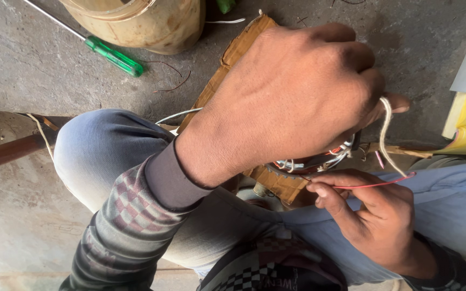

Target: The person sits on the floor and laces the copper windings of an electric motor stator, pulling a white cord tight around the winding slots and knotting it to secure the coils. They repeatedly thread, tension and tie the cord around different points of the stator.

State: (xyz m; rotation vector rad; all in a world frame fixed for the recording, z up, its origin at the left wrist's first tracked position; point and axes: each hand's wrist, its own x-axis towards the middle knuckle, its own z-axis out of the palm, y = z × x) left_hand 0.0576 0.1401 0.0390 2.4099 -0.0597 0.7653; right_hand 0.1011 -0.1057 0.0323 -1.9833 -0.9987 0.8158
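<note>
Fingers of my right hand (376, 215) pinch a red wire (376, 185); my left hand (292, 97), curled above it, grips pale string (386, 134)

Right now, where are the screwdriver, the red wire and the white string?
screwdriver (115, 56): head view, on its green handle.
red wire (376, 185): head view, mid-length, beside the right hand's fingers.
white string (386, 134): head view, on the hanging part.
</note>
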